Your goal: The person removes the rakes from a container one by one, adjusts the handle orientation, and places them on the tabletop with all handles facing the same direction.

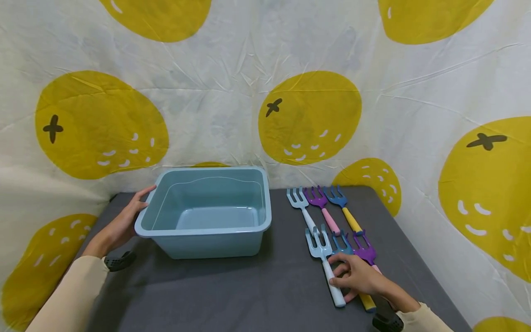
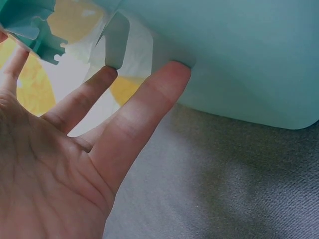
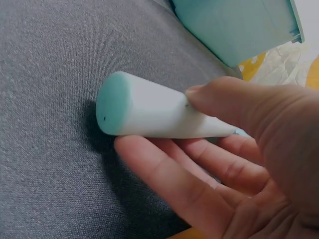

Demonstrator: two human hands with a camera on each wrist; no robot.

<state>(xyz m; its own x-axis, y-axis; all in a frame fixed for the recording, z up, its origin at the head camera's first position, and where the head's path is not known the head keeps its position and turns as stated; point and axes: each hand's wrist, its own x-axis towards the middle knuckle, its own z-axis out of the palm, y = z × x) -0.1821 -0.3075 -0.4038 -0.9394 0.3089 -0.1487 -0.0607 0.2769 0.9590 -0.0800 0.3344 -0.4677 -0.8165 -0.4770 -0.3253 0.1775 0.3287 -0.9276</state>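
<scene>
A pale blue plastic basin stands on the left part of the table. My left hand touches its left side, fingers stretched out; in the left wrist view, fingertips press on the outer wall and under the rim. At the right, my right hand pinches the white handle of a light blue hand fork, thumb on one side and fingers on the other. Partly behind that hand lie a blue fork with a yellow handle and a purple fork.
Behind the front forks lie a light blue fork with a white handle, a purple fork with a pink handle and a blue fork with a yellow handle. A fruit-print cloth hangs behind and beside the dark grey tabletop.
</scene>
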